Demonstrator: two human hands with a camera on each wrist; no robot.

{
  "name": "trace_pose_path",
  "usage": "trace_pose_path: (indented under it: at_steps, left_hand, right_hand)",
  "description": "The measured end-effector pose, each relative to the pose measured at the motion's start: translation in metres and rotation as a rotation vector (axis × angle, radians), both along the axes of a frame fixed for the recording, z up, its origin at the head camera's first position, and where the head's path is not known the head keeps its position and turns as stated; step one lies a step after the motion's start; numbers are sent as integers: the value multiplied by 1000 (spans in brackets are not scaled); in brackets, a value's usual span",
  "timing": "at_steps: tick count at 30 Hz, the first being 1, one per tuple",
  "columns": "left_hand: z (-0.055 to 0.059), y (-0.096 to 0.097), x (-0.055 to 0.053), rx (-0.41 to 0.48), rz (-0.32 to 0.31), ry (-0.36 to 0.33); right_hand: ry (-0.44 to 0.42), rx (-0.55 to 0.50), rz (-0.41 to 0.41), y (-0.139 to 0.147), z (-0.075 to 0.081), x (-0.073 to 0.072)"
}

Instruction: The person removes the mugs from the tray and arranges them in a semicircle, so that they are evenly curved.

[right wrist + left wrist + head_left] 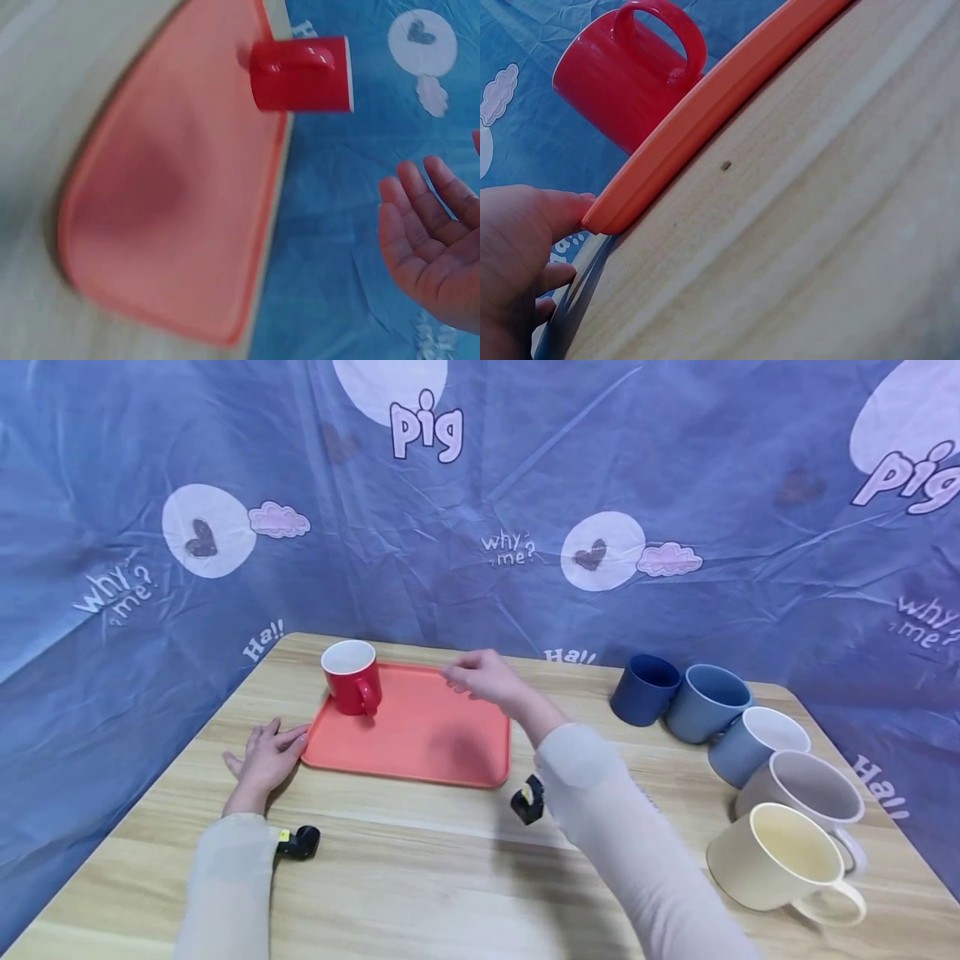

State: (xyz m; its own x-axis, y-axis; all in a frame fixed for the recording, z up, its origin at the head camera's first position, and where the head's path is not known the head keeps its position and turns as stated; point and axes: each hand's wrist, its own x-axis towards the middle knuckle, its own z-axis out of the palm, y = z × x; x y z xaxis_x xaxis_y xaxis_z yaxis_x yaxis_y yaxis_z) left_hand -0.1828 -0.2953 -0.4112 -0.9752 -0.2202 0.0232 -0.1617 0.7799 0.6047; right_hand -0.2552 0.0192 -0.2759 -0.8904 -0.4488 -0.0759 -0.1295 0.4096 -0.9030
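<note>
A red mug point(352, 681) with a white inside stands upright at the left end of a coral-coloured tray point(431, 735); its handle is turned toward the near side. My left hand point(266, 758) rests on the table, and a fingertip touches the tray's near left corner, also plain in the left wrist view. Above the tray's right part hovers my right hand point(487, 678), holding nothing. Its fingers point(420, 195) are loosely bent in the right wrist view, well apart from the mug.
On the table's right side several mugs stand in a curved row: a navy mug point(646, 690), a blue mug point(707, 703), a light blue mug point(759, 745), a grey mug point(801, 792) and a cream mug point(780, 858). A printed blue cloth point(465, 577) hangs behind the wooden table point(390, 860).
</note>
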Motion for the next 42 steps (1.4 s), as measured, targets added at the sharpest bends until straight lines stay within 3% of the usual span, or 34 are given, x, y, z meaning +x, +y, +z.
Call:
trace_pose_path:
  at_steps: [9, 22, 30, 42]
  left_hand:
    - [0, 0, -2, -1, 8, 11]
    - [4, 0, -2, 11, 7, 0]
    - [2, 1, -3, 2, -3, 3]
    - [-1, 0, -2, 4, 0, 3]
  right_hand:
    - [-153, -84, -18, -49, -22, -7]
    - [-326, -274, -27, -74, -44, -8]
    - [-334, -277, -45, -95, -54, -7]
    - [-384, -274, -35, -104, -63, -3]
